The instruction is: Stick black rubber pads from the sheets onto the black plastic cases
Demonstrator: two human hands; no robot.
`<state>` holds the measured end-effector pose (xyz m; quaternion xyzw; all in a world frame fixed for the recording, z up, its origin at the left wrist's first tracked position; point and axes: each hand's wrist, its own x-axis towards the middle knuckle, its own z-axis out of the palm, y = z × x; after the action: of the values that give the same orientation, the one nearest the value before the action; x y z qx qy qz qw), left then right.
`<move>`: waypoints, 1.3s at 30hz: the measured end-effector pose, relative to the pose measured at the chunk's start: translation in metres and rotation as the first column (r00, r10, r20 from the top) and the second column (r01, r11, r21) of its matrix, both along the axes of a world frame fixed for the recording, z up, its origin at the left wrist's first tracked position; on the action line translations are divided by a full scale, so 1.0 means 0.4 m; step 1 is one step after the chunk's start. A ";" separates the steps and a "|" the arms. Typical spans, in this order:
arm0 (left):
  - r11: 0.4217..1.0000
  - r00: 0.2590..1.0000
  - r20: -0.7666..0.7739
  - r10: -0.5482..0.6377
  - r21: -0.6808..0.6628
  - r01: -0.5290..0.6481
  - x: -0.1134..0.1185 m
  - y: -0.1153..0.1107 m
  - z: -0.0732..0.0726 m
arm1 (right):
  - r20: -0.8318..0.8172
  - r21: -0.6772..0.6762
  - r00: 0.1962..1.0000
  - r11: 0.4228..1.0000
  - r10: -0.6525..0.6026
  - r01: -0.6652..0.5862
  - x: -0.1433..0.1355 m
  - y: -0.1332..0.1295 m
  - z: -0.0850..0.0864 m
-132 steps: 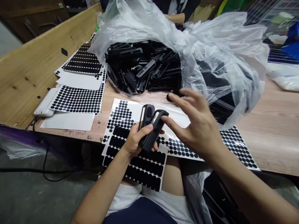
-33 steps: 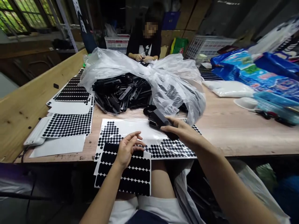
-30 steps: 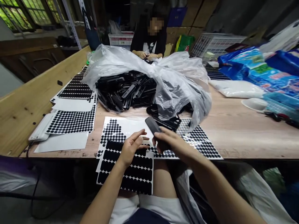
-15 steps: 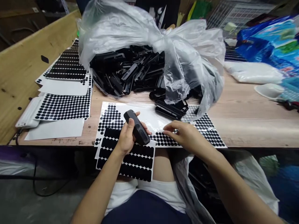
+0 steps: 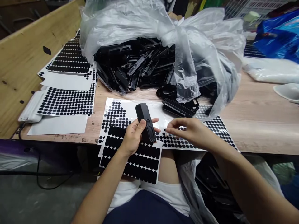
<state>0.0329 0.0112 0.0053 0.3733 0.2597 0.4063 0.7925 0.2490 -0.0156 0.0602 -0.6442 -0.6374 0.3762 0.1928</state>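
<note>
A black elongated plastic part (image 5: 147, 124) is held in my left hand (image 5: 135, 134), thumb on its face and fingers behind it. My right hand (image 5: 187, 129) is just to the right, thumb and index finger pinched close together over a white sheet of black round dots (image 5: 173, 141); a small dark spot shows at the fingertips, too small to make out. Below my left hand, a sheet with rows of larger black discs (image 5: 140, 161) overhangs the table's front edge. Behind the hands, more black parts (image 5: 179, 107) rest on the dot sheet.
A large translucent plastic bag (image 5: 126, 25) full of black parts stands at the back. More dot sheets (image 5: 67, 101) and a white device (image 5: 31, 107) with a cable lie left, beside a wooden board (image 5: 30, 53). White packet (image 5: 271, 70) at the right.
The view has shifted, so the bag and sheets on the right appear farther right. The black part in my left hand is turned more upright. My right hand stays pinched near it.
</note>
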 end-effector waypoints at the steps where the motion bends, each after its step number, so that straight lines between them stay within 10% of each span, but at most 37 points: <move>1: 1.000 1.000 -0.009 -0.011 0.001 0.011 0.000 -0.001 -0.005 | -0.142 -0.037 0.988 0.997 -0.067 0.062 -0.013 0.002 0.011; 5: 1.000 1.000 -0.017 0.012 -0.002 -0.012 0.001 -0.002 -0.016 | -0.477 -0.192 0.845 0.967 -0.242 0.169 -0.083 0.019 0.036; 13: 0.998 0.998 -0.030 0.057 0.027 -0.057 0.000 -0.005 -0.032 | -0.528 -0.230 0.806 0.959 -0.266 0.166 -0.136 0.046 0.037; 39: 0.997 0.998 -0.026 0.065 0.047 -0.064 -0.001 -0.004 -0.040 | -0.198 0.123 0.977 0.987 -0.080 0.106 -0.143 0.033 0.061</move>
<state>0.0324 0.0094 -0.0107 0.3885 0.2730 0.4324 0.7665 0.1919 -0.0024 0.0847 -0.6198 -0.6086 0.3839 0.3133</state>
